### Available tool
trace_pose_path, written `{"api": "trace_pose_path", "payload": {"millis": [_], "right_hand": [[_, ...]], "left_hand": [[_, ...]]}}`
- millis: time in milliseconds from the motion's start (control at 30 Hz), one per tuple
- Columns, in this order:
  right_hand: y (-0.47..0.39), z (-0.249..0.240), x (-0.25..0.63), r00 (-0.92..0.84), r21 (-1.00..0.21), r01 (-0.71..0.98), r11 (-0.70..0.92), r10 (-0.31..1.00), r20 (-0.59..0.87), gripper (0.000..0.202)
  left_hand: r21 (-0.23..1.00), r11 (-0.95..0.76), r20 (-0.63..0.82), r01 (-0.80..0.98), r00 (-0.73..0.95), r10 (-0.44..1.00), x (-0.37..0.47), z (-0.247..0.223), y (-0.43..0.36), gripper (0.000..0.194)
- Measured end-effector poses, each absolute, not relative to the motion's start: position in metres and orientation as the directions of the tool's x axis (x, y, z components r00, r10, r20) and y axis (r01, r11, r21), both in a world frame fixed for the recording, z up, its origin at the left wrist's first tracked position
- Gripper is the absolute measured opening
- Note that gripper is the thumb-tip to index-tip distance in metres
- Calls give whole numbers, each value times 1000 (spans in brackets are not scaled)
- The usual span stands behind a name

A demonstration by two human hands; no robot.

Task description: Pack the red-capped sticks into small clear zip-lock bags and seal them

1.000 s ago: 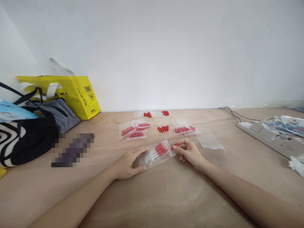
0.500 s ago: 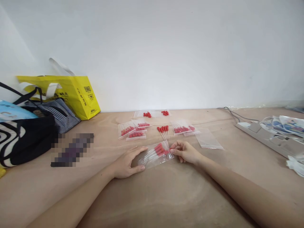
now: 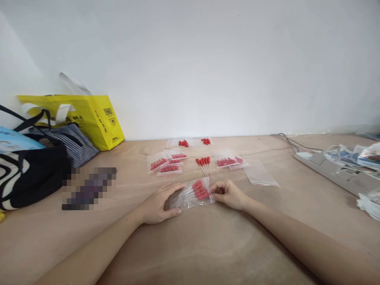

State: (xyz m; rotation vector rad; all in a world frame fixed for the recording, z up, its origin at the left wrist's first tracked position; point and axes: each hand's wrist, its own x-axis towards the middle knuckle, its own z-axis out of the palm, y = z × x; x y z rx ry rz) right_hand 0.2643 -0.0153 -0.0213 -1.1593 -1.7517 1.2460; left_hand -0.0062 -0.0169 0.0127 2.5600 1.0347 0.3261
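Note:
A clear zip bag (image 3: 185, 198) lies on the table in front of me, with several red-bulbed droppers (image 3: 199, 189) inside, their bulbs at its right end. My left hand (image 3: 158, 204) curves around the bag's left end, fingertips at the upper edge and thumb at the lower one. At the right end, my right hand (image 3: 228, 194) pinches the bag's edge between thumb and curled fingers. Just beyond the bag, several loose droppers (image 3: 203, 161) lie side by side with their bulbs pointing away.
Filled bags lie in a left pile (image 3: 169, 162) and a right pile (image 3: 228, 160). A flat clear bag (image 3: 261, 173) is beside the right pile. Red bulbs (image 3: 183, 143) rest by the wall. A power strip (image 3: 326, 174) stands right; a yellow bag (image 3: 109, 122) and black bag (image 3: 35, 174) stand left.
A dropper bulb at the bag's right edge by my right fingers now sits inside with the others. My right hand has shifted slightly left onto the bag's edge; my left hand stays put.

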Motion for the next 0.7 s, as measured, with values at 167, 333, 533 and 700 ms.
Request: {"api": "trace_pose_path", "payload": {"millis": [167, 333, 533, 700], "right_hand": [[-9, -29, 263, -328, -958, 258, 127, 944, 37, 23], [-10, -26, 262, -334, -899, 394, 188, 941, 51, 24], [-10, -18, 274, -453, -890, 357, 284, 886, 102, 14], [-3, -19, 285, -293, -647, 589, 485, 874, 388, 18]], "left_hand": [[401, -674, 84, 621, 707, 702, -6, 12, -17, 59], [389, -672, 77, 631, 704, 706, -6, 12, -17, 62], [374, -726, 126, 577, 745, 656, -6, 11, -14, 39], [290, -750, 143, 595, 747, 649, -6, 7, -8, 35]]}}
